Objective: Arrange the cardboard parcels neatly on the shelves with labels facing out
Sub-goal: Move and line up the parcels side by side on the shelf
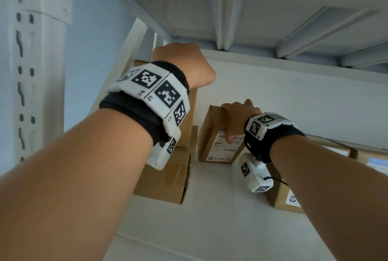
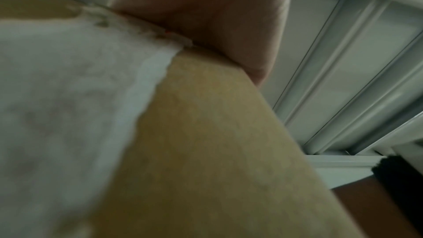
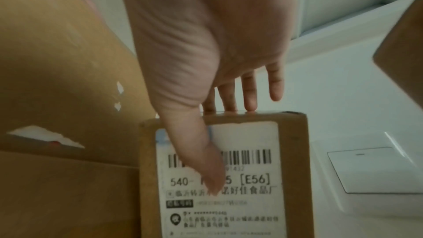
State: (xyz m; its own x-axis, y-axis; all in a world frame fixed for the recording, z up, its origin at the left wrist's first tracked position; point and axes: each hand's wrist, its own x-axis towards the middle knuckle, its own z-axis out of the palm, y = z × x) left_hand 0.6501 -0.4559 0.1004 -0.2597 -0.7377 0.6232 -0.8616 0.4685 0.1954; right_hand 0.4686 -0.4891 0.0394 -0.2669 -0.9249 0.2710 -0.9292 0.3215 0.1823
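- White metal shelving fills the head view: a smooth white shelf (image 1: 220, 218) carries the cardboard parcels, with the ribbed underside of the upper shelf (image 1: 252, 14) close above and a slotted upright post (image 1: 27, 71) at the left.
- Behind the shelf, a plain pale wall (image 1: 294, 96).
- Left hand (image 1: 184, 63) reaches up to the tall parcel (image 1: 192, 113) at the left; its grip lies over the top edge, with the fingers hidden behind, so I cannot tell how tightly they close.
- That tall parcel stands on a flat brown box (image 1: 163, 180).
- Right hand (image 1: 237, 117) has its grip on the small labelled parcel (image 1: 216, 147): thumb (image 3: 206, 160) pressed on the white shipping label (image 3: 247, 196), fingers (image 3: 249, 93) hooked over the top edge.
- This parcel stands upright on the shelf, just beside the tall one, label facing outward.
- More parcels (image 1: 289, 197) sit to the right, partly hidden by the forearm.
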